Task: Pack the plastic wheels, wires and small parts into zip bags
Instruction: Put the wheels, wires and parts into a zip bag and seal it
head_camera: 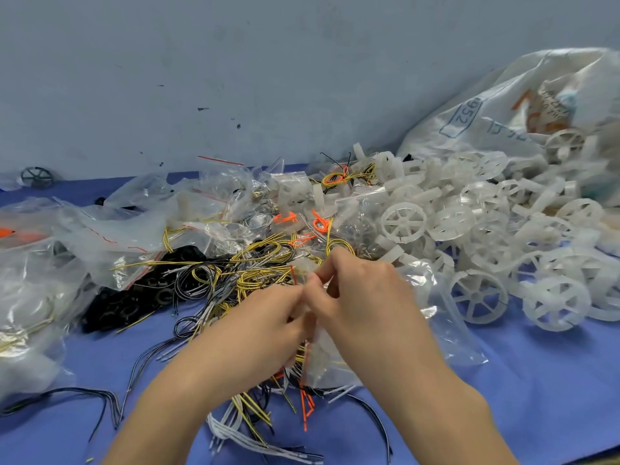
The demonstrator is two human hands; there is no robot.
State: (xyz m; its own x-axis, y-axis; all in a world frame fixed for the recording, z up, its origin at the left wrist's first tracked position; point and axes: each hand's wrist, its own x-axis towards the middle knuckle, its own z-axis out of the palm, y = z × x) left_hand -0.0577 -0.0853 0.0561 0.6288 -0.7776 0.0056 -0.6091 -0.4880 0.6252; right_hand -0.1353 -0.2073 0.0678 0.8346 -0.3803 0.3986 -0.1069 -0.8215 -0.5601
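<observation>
only readable print you've got is on the big white sack (pixel 503 95) at far right, behind the plastic wheels (pixel 404 220): "952" inside a blue rounded box (pixel 462 117), tilted, its first digit maybe lost in a fold. the blue characters beside it and the orange print higher up are too blurred to read.

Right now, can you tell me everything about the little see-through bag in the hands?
The zip bag is small, clear, crinkly plastic. It reaches down from its top edge, which the left hand and right hand pinch together. Something whitish shows inside, too blurry to name. Its lower end rests on the tangle of wires on the blue table.
</observation>
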